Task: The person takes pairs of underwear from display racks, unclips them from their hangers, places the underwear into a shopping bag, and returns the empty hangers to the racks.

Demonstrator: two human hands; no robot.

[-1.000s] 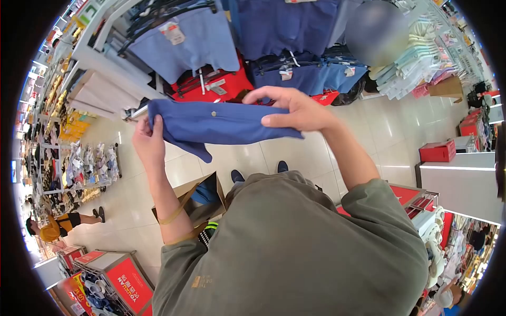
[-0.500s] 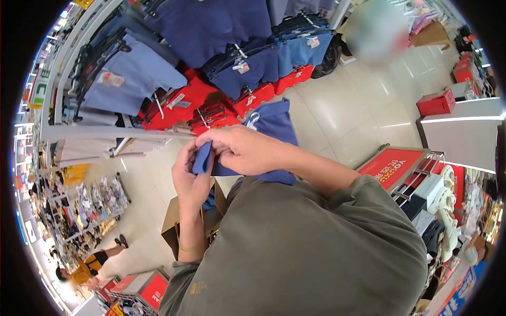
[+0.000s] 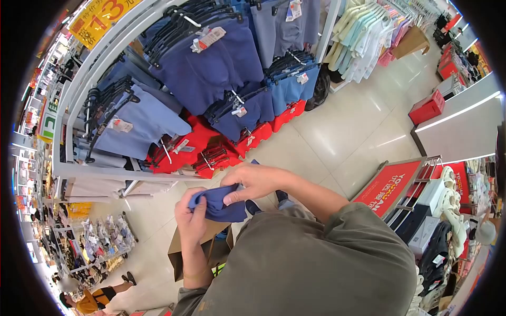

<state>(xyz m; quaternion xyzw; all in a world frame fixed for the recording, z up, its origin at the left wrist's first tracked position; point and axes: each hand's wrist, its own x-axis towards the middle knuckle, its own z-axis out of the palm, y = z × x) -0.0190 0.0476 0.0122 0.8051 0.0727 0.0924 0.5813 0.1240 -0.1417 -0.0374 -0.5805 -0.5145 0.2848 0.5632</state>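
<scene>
A blue cloth garment (image 3: pixel 224 206) is bunched between my two hands in front of my chest. My left hand (image 3: pixel 191 211) is closed on its left end, with the thumb laid over the folded fabric. My right hand (image 3: pixel 252 183) pinches the upper right part between thumb and fingers. The garment's full shape is hidden by the folds. Below it, partly behind my left forearm, stands an open cardboard box (image 3: pixel 182 258) with some blue cloth inside.
Ahead is a white rack (image 3: pixel 95 171) with blue garments (image 3: pixel 205 68) and red ones (image 3: pixel 221 150) on black hangers. A red sign stand (image 3: pixel 387 187) and a shelf of goods are at right. A person in an orange top (image 3: pixel 87 304) is at lower left.
Both hands have come lower with the garment, which is now more gathered between them. The view has tilted, so more of the rack shows, along with a yellow price sign.
</scene>
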